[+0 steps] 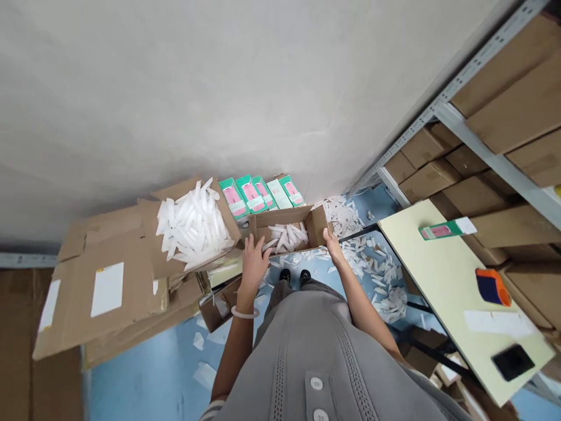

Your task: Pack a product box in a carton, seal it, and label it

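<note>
In front of my body is a small open cardboard box (318, 225) with some white, narrow, wrapped-looking pieces (287, 237) inside. At its right end, my right hand (335, 248) grips the wall, thumb near the rim. My left hand (255, 262) is at the near left corner, its fingers stretched out and apart, with fingertips by the rim and the white pieces. To the left, a larger open carton (166, 248) carries a heap of similar white pieces (193, 225). Behind the small box stand several green boxes with pink fronts (251, 194).
White scraps (381, 275) litter the blue floor. On the right, a pale table (442, 257) bears a green box (440, 230), an orange and dark blue item (493, 286) and a black phone-like object (512, 361). Shelving (473, 131) with cartons stands beyond; a wall (263, 88) rises ahead.
</note>
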`<action>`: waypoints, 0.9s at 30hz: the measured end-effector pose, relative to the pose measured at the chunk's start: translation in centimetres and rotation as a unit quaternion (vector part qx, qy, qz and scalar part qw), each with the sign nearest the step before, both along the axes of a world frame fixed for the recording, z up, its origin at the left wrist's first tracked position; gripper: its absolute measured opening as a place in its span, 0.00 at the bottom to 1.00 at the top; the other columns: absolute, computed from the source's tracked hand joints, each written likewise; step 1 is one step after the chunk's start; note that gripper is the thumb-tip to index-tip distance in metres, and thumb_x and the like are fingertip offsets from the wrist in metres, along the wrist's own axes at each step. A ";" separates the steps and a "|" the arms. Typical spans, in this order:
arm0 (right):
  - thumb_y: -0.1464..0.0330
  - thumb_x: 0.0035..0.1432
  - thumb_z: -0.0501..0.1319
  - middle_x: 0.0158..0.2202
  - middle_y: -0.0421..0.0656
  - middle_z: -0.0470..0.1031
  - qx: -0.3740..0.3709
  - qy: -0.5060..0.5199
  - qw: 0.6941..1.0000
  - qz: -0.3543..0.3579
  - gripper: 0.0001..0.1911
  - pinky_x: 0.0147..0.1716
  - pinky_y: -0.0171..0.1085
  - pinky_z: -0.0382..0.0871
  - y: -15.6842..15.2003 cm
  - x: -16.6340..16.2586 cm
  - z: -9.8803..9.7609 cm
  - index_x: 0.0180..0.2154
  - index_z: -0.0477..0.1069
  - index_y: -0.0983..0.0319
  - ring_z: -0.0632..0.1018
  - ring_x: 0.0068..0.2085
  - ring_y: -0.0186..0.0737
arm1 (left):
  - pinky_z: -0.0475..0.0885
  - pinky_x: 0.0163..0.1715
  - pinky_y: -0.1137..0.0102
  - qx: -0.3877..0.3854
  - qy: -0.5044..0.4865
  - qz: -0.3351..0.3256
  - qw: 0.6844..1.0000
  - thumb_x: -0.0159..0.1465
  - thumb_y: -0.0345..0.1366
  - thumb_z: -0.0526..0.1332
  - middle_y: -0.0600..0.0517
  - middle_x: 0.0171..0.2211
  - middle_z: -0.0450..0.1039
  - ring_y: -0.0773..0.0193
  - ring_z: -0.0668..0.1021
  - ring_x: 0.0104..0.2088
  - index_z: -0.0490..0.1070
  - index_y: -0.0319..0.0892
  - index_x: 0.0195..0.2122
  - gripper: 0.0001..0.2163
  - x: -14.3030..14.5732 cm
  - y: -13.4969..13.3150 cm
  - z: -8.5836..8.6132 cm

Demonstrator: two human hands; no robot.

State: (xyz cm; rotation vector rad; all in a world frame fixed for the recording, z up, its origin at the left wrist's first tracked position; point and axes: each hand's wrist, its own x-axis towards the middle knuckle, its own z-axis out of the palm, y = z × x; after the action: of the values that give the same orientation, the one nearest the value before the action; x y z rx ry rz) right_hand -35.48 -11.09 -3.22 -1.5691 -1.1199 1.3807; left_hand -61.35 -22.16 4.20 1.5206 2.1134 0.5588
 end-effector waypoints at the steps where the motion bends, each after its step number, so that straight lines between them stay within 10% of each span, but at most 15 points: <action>1: 0.41 0.53 0.58 0.52 0.46 0.77 -0.013 0.006 1.000 -0.023 0.37 0.62 0.51 0.61 -0.4 0.1 0.2 0.53 0.74 0.61 0.73 0.58 0.53 | 0.56 0.63 0.48 -0.020 0.003 0.003 1.000 0.67 0.49 0.52 0.34 0.68 0.50 0.42 0.52 0.69 0.64 0.36 0.62 0.28 -0.1 -0.1 -0.3; 12: 0.41 0.51 0.60 0.42 0.42 0.81 -0.025 0.046 0.985 -0.163 0.30 0.55 0.49 0.68 -5.7 8.6 4.1 0.38 0.80 0.60 0.78 0.49 0.53 | 0.65 0.60 0.57 -0.072 0.029 -0.153 0.985 0.67 0.45 0.51 0.38 0.65 0.59 0.48 0.65 0.64 0.56 0.36 0.66 0.29 3.1 1.4 0.0; 27: 0.49 0.55 0.61 0.60 0.39 0.70 0.072 0.012 0.894 -0.442 0.27 0.65 0.50 0.55 -18.4 36.7 5.5 0.54 0.73 0.53 0.65 0.65 0.48 | 0.70 0.55 0.60 0.007 0.022 -0.460 0.888 0.66 0.43 0.56 0.41 0.66 0.59 0.48 0.67 0.63 0.57 0.41 0.67 0.29 39.0 9.3 0.4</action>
State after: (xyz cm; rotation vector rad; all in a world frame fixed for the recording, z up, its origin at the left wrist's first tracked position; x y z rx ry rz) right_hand 1.19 -29.44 2.24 -1.6262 -0.3547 0.6706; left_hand -22.37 -12.89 4.62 2.2845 1.1583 0.1746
